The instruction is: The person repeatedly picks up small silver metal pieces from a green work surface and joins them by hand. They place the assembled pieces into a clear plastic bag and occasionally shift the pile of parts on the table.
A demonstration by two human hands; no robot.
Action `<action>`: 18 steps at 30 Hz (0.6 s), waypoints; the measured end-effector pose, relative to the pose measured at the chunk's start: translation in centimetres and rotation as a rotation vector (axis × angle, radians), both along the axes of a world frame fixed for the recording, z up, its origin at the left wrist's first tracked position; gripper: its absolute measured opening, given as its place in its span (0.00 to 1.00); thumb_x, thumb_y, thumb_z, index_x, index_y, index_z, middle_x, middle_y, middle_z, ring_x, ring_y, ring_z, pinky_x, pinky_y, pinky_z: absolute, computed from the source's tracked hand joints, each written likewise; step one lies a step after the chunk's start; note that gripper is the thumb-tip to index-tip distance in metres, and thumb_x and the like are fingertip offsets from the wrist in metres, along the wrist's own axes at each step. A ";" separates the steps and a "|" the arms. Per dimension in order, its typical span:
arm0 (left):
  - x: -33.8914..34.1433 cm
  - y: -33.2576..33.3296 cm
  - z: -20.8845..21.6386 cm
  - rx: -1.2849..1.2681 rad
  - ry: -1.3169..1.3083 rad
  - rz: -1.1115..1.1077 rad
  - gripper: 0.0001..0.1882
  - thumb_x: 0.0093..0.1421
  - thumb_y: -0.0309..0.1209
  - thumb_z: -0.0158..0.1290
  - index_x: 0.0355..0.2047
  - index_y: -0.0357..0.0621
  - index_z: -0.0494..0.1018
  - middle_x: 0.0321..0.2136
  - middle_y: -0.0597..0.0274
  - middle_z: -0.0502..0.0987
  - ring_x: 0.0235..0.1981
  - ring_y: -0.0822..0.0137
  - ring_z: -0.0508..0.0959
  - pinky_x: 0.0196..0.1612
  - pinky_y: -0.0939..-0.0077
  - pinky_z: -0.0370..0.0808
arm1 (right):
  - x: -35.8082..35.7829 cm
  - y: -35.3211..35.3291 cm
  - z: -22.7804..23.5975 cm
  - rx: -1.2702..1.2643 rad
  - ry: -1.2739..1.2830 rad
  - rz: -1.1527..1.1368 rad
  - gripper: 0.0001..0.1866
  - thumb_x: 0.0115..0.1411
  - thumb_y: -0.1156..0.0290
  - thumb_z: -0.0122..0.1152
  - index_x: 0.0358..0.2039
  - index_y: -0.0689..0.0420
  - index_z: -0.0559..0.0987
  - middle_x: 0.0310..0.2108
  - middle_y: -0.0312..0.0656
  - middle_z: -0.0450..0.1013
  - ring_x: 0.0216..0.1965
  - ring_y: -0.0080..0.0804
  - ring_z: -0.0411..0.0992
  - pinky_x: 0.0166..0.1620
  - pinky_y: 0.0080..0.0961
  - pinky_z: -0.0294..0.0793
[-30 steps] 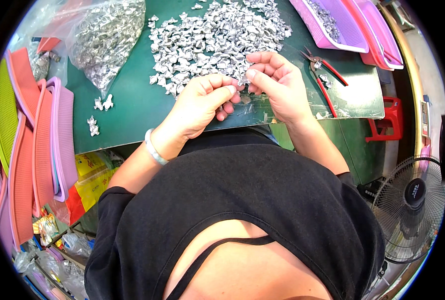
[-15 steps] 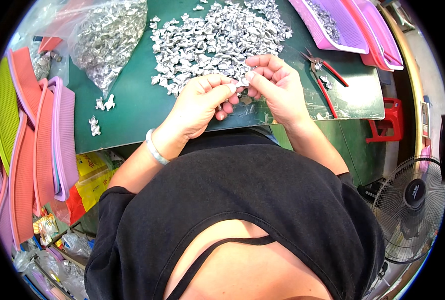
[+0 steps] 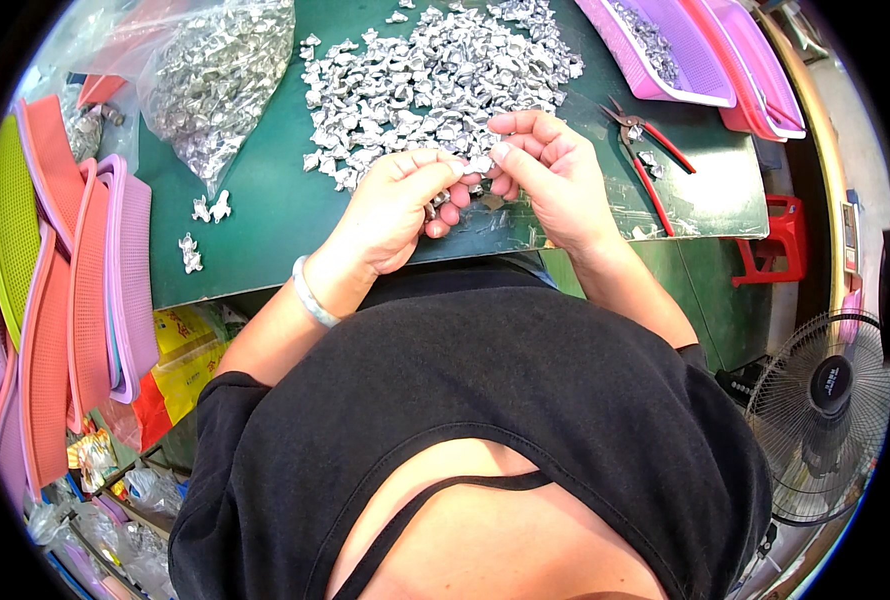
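Observation:
Between my two hands, above the near edge of the pile, is a small silver metal casting (image 3: 480,166). My left hand (image 3: 397,205) pinches it from one side with thumb and forefinger; more silver metal shows in its curled lower fingers. From the other side, my right hand (image 3: 557,178) has its fingers bent around the same piece, thumb toward forefinger. Just beyond lies a wide pile of similar castings (image 3: 425,85) on the green table (image 3: 265,240). Several loose figure-shaped castings (image 3: 189,253) lie apart at the left.
Red-handled cutting pliers (image 3: 649,180) lie open at the right, beside a few metal bits. Farther back stand a purple basket (image 3: 700,85) and a pink one. A clear bag of castings (image 3: 220,90) rests at the back left. Stacked baskets (image 3: 130,280) line the left; a fan (image 3: 830,390) stands right.
The small casting has turned between my fingertips and shows more of its surface. My left fingers have shifted slightly, exposing metal in the curled ones. The rest looks the same.

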State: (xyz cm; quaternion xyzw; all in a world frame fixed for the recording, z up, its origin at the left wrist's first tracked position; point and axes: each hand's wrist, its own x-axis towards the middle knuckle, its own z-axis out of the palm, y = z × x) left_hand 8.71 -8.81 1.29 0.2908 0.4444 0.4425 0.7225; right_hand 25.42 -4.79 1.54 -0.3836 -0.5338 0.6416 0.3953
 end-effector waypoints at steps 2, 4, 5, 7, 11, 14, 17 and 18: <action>-0.1 0.1 -0.1 -0.007 -0.009 -0.002 0.08 0.57 0.30 0.46 0.28 0.39 0.72 0.17 0.67 0.70 0.15 0.79 0.65 0.15 0.89 0.58 | 0.1 0.1 0.1 0.003 -0.017 0.022 0.15 0.55 0.76 0.53 0.43 0.63 0.68 0.27 0.36 0.71 0.25 0.17 0.67 0.29 0.12 0.65; -0.2 0.1 0.0 -0.018 -0.012 0.009 0.08 0.57 0.30 0.46 0.28 0.39 0.72 0.17 0.67 0.70 0.15 0.79 0.65 0.15 0.89 0.58 | 0.1 0.0 -0.2 0.109 0.014 0.038 0.17 0.55 0.77 0.52 0.46 0.63 0.66 0.31 0.39 0.71 0.29 0.19 0.68 0.32 0.13 0.67; -0.2 0.1 0.0 -0.024 -0.013 0.014 0.08 0.57 0.30 0.46 0.27 0.39 0.72 0.17 0.67 0.70 0.15 0.78 0.65 0.15 0.89 0.58 | 0.1 0.0 -0.3 0.162 0.029 0.045 0.19 0.55 0.78 0.51 0.48 0.63 0.65 0.33 0.40 0.71 0.31 0.20 0.69 0.34 0.13 0.67; -0.2 0.1 0.0 -0.016 -0.012 0.020 0.08 0.57 0.31 0.47 0.27 0.39 0.72 0.17 0.67 0.70 0.15 0.78 0.66 0.15 0.89 0.58 | 0.1 -0.1 -0.4 0.198 0.025 0.115 0.21 0.54 0.80 0.51 0.50 0.63 0.63 0.36 0.42 0.70 0.34 0.22 0.70 0.37 0.15 0.68; -0.1 0.1 0.1 -0.019 -0.018 0.021 0.09 0.57 0.31 0.47 0.27 0.39 0.72 0.17 0.67 0.70 0.15 0.78 0.66 0.15 0.89 0.59 | 0.0 -0.1 -0.4 0.148 0.082 0.172 0.21 0.53 0.82 0.52 0.49 0.63 0.63 0.35 0.39 0.68 0.36 0.22 0.69 0.41 0.17 0.68; -0.1 -0.1 0.1 -0.012 -0.034 0.025 0.09 0.58 0.32 0.47 0.27 0.39 0.72 0.17 0.67 0.70 0.15 0.78 0.67 0.15 0.89 0.59 | 0.0 -0.1 -0.3 0.069 0.124 0.162 0.21 0.53 0.83 0.52 0.49 0.63 0.63 0.35 0.40 0.69 0.37 0.23 0.69 0.42 0.17 0.69; -0.1 -0.2 0.2 0.002 -0.030 0.023 0.08 0.58 0.31 0.47 0.28 0.40 0.72 0.17 0.68 0.70 0.16 0.79 0.67 0.15 0.90 0.60 | 0.0 -0.1 -0.3 0.042 0.149 0.159 0.21 0.53 0.83 0.52 0.49 0.63 0.62 0.35 0.40 0.69 0.37 0.23 0.69 0.43 0.18 0.69; -0.1 -0.2 0.2 0.004 -0.026 0.022 0.08 0.58 0.31 0.47 0.28 0.40 0.72 0.17 0.68 0.70 0.16 0.79 0.67 0.15 0.90 0.60 | 0.0 -0.1 -0.3 0.039 0.159 0.162 0.21 0.53 0.83 0.52 0.49 0.63 0.62 0.35 0.41 0.69 0.37 0.24 0.69 0.43 0.18 0.69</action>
